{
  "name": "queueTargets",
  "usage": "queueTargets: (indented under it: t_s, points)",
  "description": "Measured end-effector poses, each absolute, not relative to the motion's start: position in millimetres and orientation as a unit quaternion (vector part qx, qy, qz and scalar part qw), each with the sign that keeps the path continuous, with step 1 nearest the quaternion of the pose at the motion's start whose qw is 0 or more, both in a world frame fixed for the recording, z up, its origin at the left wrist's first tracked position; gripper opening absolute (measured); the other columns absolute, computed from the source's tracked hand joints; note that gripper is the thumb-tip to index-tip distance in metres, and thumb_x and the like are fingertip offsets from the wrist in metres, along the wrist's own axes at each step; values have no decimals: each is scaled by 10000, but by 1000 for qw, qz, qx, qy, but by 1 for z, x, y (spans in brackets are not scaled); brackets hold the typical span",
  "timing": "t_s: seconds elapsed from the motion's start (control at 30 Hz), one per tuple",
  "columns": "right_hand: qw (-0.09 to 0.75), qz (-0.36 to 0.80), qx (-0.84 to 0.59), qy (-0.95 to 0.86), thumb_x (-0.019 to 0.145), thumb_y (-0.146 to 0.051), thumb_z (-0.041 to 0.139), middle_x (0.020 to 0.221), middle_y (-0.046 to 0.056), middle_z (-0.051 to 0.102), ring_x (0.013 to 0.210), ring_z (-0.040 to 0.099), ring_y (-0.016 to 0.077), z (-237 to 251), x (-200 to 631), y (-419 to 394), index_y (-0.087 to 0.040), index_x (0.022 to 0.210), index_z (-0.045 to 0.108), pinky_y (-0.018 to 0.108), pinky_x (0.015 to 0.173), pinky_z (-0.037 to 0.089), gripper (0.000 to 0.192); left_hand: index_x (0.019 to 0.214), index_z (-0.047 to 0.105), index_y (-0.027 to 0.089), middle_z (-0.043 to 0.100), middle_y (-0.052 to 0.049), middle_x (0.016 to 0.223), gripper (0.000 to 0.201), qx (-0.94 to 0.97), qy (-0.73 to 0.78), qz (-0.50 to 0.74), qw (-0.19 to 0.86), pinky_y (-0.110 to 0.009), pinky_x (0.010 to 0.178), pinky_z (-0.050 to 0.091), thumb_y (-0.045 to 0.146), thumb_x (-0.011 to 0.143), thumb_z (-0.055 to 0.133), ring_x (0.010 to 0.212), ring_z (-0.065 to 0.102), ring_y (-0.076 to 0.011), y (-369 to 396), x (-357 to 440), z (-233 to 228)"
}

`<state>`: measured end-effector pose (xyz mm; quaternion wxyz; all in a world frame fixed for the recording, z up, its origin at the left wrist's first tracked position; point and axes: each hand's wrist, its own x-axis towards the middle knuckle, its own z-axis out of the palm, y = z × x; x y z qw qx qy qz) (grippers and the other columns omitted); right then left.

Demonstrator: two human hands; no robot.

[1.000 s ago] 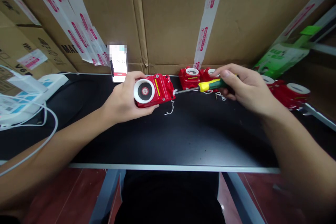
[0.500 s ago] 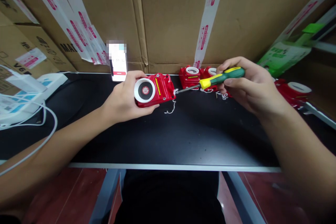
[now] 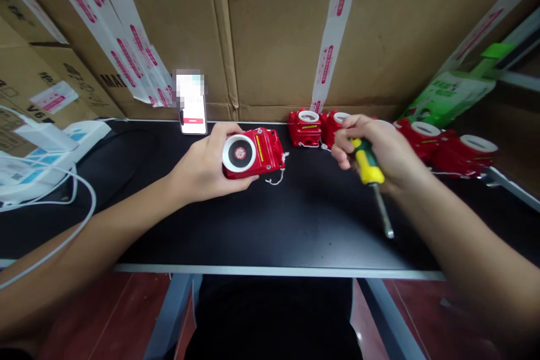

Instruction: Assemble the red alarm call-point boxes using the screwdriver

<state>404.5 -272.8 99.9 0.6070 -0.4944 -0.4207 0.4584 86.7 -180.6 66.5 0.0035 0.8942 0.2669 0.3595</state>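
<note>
My left hand (image 3: 206, 166) is wrapped round a red box-shaped device (image 3: 258, 152) with a white ring and a dark round face. A white string (image 3: 278, 177) hangs from its right end. My right hand (image 3: 375, 149) grips a screwdriver (image 3: 368, 166) with a yellow and green handle; its metal shaft points down toward me, apart from the device. Behind my right hand stand several similar red devices with white rings, some partly hidden by the hand.
A lit phone (image 3: 193, 107) leans on a large cardboard box (image 3: 274, 39) at the back. White power strips and cables (image 3: 84, 180) lie at the left. A green and white package (image 3: 451, 95) stands back right. The black table (image 3: 270, 230) has a pale front edge.
The screwdriver has left the right end of the held device and swung round so its tip points toward me. My left hand and the device have shifted slightly right and down.
</note>
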Motion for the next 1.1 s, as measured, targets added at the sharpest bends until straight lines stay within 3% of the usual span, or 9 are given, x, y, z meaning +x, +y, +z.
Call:
queueTargets:
  t_s: [0.1, 0.17, 0.33, 0.63, 0.87, 0.97, 1.1]
  points:
    - [526, 535, -503, -430, 804, -192, 783, 748, -55, 604, 401, 387, 54, 94, 386, -278, -232, 1114, 631, 153, 306, 219, 348, 1360, 502, 237, 737, -67, 1227, 759, 899, 262, 350, 1, -298, 815, 674, 439, 762, 924, 946, 818, -230, -187, 89, 68]
    - [461, 575, -503, -452, 846, -317, 870, 799, -38, 637, 403, 342, 25, 88, 376, -282, -214, 1152, 666, 140, 303, 195, 382, 1375, 492, 233, 737, -82, 1258, 748, 904, 255, 343, -8, -319, 872, 678, 430, 783, 906, 989, 822, -246, -190, 91, 68]
    - [419, 575, -519, -474, 845, -544, 916, 465, -132, 370, 366, 252, 23, 73, 365, -285, -193, 935, 679, 127, 328, 225, 434, 1422, 468, 216, 740, -126, 1335, 734, 920, 208, 330, -29, -362, 943, 671, 384, 826, 863, 1104, 815, -291, -193, 92, 67]
    - [393, 496, -606, -482, 733, -314, 903, 515, -91, 454, 368, 346, 33, 76, 357, -288, -176, 867, 711, 148, 320, 267, 271, 1457, 480, 167, 754, -200, 1347, 648, 938, 171, 287, -90, -450, 919, 674, 331, 895, 758, 1164, 797, -364, -199, 96, 68]
    - [369, 539, -604, -456, 635, -165, 770, 528, -103, 439, 389, 326, 28, 71, 354, -284, -206, 778, 622, 143, 320, 247, 210, 1450, 470, 154, 765, -216, 1316, 561, 945, 139, 274, -115, -468, 901, 666, 299, 956, 693, 1145, 798, -376, -206, 100, 69]
    - [371, 538, -605, -455, 621, -153, 754, 535, -105, 441, 401, 322, 26, 70, 353, -283, -205, 769, 621, 141, 326, 247, 205, 1436, 473, 177, 760, -200, 1321, 593, 948, 166, 255, -97, -459, 873, 661, 303, 915, 725, 1138, 797, -374, -208, 99, 68]
    - [365, 530, -612, -460, 623, -155, 749, 534, -100, 457, 408, 334, 31, 67, 353, -283, -201, 760, 627, 145, 332, 258, 189, 1327, 507, 217, 778, -132, 1176, 611, 938, 268, 219, -1, -383, 699, 619, 395, 831, 815, 938, 819, -329, -212, 102, 69]
